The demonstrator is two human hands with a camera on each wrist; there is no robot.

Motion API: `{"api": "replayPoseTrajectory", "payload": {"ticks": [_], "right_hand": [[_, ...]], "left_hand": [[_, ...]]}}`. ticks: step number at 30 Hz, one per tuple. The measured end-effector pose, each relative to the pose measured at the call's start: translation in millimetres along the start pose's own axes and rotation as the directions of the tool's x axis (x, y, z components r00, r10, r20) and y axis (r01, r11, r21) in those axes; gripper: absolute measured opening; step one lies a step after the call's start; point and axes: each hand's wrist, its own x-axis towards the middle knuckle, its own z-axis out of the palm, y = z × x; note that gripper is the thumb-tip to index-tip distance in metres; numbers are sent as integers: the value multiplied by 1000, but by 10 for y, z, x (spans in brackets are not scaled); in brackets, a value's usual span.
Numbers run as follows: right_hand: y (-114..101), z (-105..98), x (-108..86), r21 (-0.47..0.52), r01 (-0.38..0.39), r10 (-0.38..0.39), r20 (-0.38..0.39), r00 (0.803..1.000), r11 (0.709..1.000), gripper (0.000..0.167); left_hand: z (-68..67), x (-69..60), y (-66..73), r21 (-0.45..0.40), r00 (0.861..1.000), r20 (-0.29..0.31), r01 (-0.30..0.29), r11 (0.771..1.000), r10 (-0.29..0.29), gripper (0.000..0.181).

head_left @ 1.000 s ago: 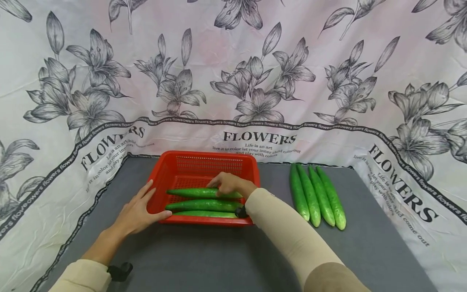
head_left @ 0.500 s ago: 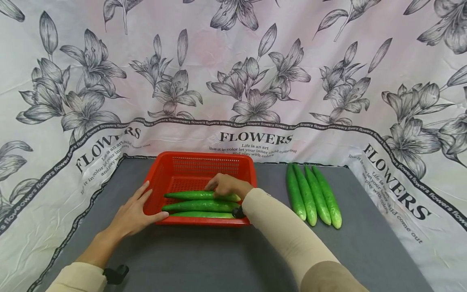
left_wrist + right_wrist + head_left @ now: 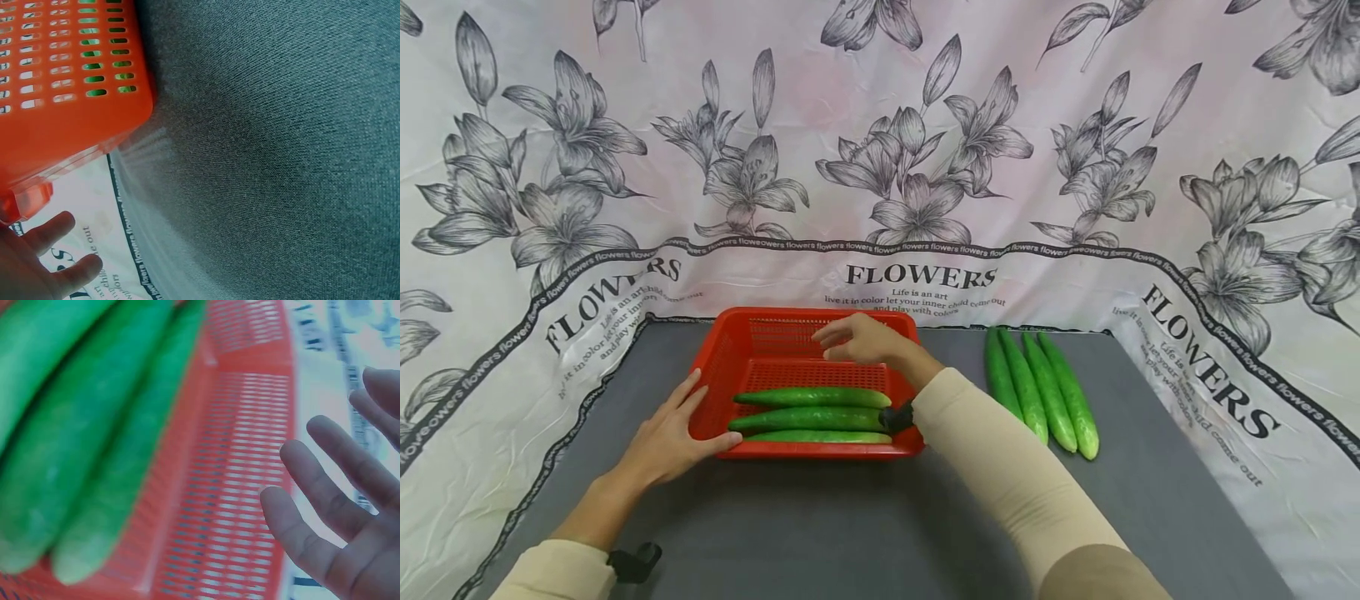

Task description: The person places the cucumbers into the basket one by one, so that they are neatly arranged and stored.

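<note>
Three cucumbers [image 3: 820,418] lie side by side across the near part of a red plastic basket [image 3: 820,451]. My left hand [image 3: 664,442] rests at the basket's left side, thumb on the near rim and fingers spread along the outer wall. In the left wrist view, part of that hand [image 3: 31,262] shows beside the basket's slotted wall [image 3: 69,125]. Above the back of the basket, my right hand [image 3: 868,342] hovers with nothing in it. The right wrist view has its fingers [image 3: 306,531] spread and loosely bent, apart from the cucumbers [image 3: 81,431].
Several more cucumbers [image 3: 1048,392] lie in a row on the grey tabletop [image 3: 820,533], right of the basket. A flower-printed cloth [image 3: 917,150] hangs behind and along the sides. Black straps [image 3: 634,563] are on both wrists.
My right hand has let go of the farthest cucumber in the basket and risen up and back. The left hand stays at the basket. The head view has shifted slightly.
</note>
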Motion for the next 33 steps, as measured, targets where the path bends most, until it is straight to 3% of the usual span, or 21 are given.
{"api": "replayPoseTrajectory", "payload": {"ticks": [6,16,26,33], "right_hand": [[-202,-218,-220,62,-9,14,-77,997,998,39],[-368,-541,-702,26,104,-97,-204,974,994,43],[-310,-817,-1222,-14,73,-74,-329,941,997,48],[-135,-989,-1601,-2,44,-41,-413,910,999,51]], "left_hand": [[-11,-14,20,7,1000,1,0,1000,0,103],[-14,-15,28,7,1000,9,2,1000,-2,102],[-19,-6,12,3,1000,9,-5,1000,5,102],[-23,-6,17,10,1000,7,-10,1000,10,103]]}}
